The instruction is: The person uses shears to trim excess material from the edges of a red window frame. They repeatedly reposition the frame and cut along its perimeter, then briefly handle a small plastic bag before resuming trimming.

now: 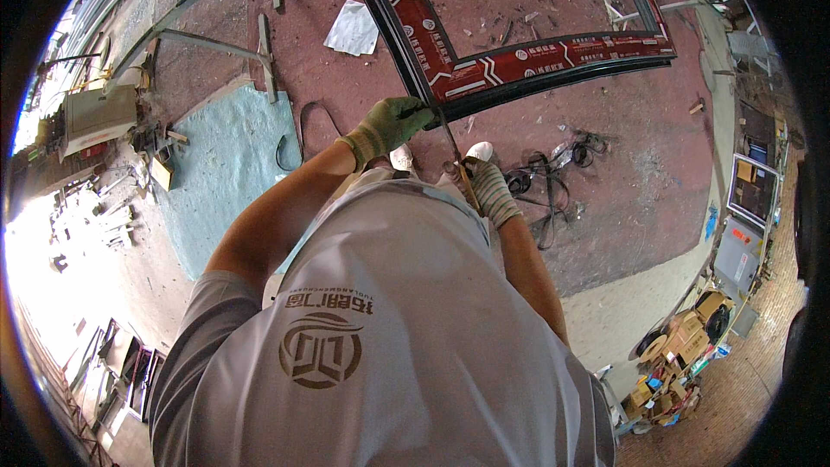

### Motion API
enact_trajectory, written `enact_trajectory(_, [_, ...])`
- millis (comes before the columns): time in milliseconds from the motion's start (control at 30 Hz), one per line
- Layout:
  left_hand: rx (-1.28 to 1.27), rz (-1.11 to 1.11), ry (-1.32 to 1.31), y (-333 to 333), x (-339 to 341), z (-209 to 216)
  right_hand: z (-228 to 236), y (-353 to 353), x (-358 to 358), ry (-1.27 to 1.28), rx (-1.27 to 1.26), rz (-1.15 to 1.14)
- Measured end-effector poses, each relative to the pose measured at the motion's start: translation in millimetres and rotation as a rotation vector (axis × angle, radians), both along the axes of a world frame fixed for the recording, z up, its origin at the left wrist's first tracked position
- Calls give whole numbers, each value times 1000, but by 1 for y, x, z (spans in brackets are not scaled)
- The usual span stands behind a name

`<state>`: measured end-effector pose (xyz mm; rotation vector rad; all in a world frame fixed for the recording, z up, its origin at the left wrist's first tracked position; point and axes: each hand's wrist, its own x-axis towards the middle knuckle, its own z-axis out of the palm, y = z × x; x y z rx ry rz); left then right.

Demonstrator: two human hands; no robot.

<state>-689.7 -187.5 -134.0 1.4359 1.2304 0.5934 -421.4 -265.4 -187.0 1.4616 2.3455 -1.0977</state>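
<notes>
A window frame (493,71) with black edges and red printed protective film lies in front of me, its near corner close to my body. My left hand (391,126), in a green-yellow knitted glove, has its fingers closed at that corner; what they pinch is hidden. My right hand (493,194), in a striped pale glove, is closed around a long thin tool (469,183) with a tan, handle-like lower part. Its narrow dark end reaches up to the frame corner beside my left fingertips. The tool's exact kind is not clear.
Tangled black strips (558,175) lie on the floor to the right of my feet. A white sheet of paper (353,28) and a light-blue sheet (226,169) lie to the left. Metal stands (266,52) rise at upper left; cardboard boxes (686,337) are piled at lower right.
</notes>
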Motion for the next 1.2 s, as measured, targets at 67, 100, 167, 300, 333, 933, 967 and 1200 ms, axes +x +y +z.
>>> enact_trajectory(67, [7, -3, -1, -1, 0, 1, 9, 2, -3, -90, -9, 68])
enact_trajectory(100, [2, -19, 8, 0, 0, 2, 15, 4, -5, -139, -4, 113])
enact_trajectory(167, [-82, -2, 10, 1, 1, 7, 26, 6, -8, -143, 25, 139])
enact_trajectory(300, [-239, 81, -4, 1, 4, 15, 39, 10, -11, -156, 69, 171])
enact_trajectory(333, [-240, 89, -5, 1, 5, 15, 40, 11, -11, -127, 36, 126])
enact_trajectory(933, [-148, 74, 33, -1, 5, 19, 51, 23, -19, -115, -50, 49])
enact_trajectory(967, [-90, 41, 52, -1, 4, 18, 50, 22, -18, -177, -22, 115])
enact_trajectory(1200, [94, 62, 69, -9, 3, 7, 19, 5, -12, -214, 24, 210])
